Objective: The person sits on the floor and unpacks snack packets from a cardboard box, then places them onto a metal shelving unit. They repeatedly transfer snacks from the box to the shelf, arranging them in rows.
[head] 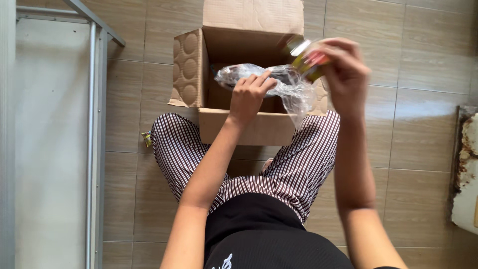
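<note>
Left hand: left hand (247,97) is curling its fingers around the clear plastic bag (271,79), gripping it near the middle, just above the open box.
Right hand: right hand (343,74) is pinching a small colourful packet (308,59), blurred, at the bag's right end; what kind of thing it is cannot be told.
Bag: it is hanging over the cardboard box (239,74), holding something dark inside.
Handling: the film is looking thin, soft and slippery, likely light; bunching it in a fist near the neck is probably holding better than pinching a loose fold.
Box: it is sitting on the tiled floor (423,124), flaps open, its near edge touching the striped trousers (298,169).
Left side: a metal frame (94,124) is standing well apart.
</note>
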